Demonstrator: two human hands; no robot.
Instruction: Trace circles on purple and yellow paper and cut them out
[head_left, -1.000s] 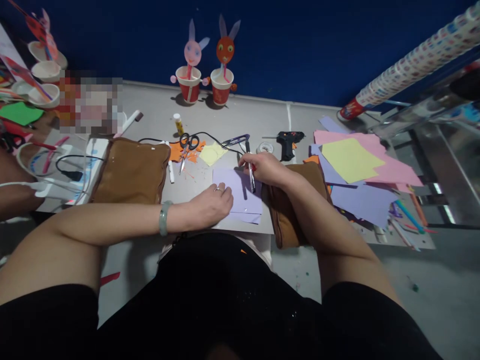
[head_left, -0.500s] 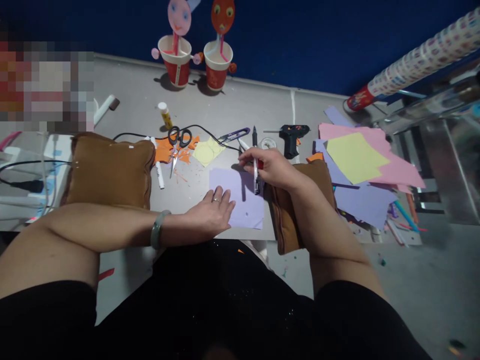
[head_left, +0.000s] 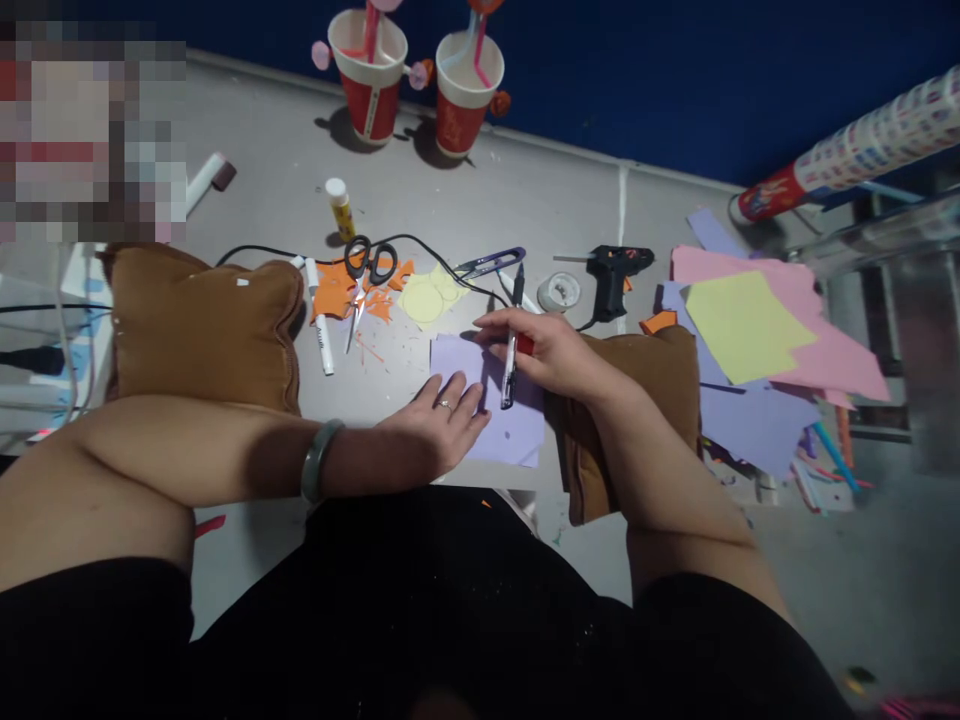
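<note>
A sheet of purple paper (head_left: 491,440) lies on the table in front of me. My left hand (head_left: 442,425) rests flat on its left side, fingers spread. Above the sheet's upper right, my right hand (head_left: 551,355) is closed around a pen (head_left: 510,365) with a clear barrel and a dark end. A small red thing (head_left: 525,345) shows by the fingers of that hand; I cannot make out its kind. Beyond the sheet are yellow paper (head_left: 424,298) with circles drawn on it and a pair of scissors (head_left: 364,275) on orange paper scraps (head_left: 330,290).
Brown cushions stand at the left (head_left: 202,335) and under my right forearm (head_left: 660,370). A black glue gun (head_left: 611,275), tape roll (head_left: 559,290), purple snips (head_left: 495,262), glue stick (head_left: 340,210) and white marker (head_left: 324,345) lie around. Paper cups (head_left: 371,100) stand behind; coloured sheets (head_left: 750,325) are right.
The view has shifted, so the cups sit higher and the table things farther right. My left hand stays flat on the paper, and my right hand still grips the pen.
</note>
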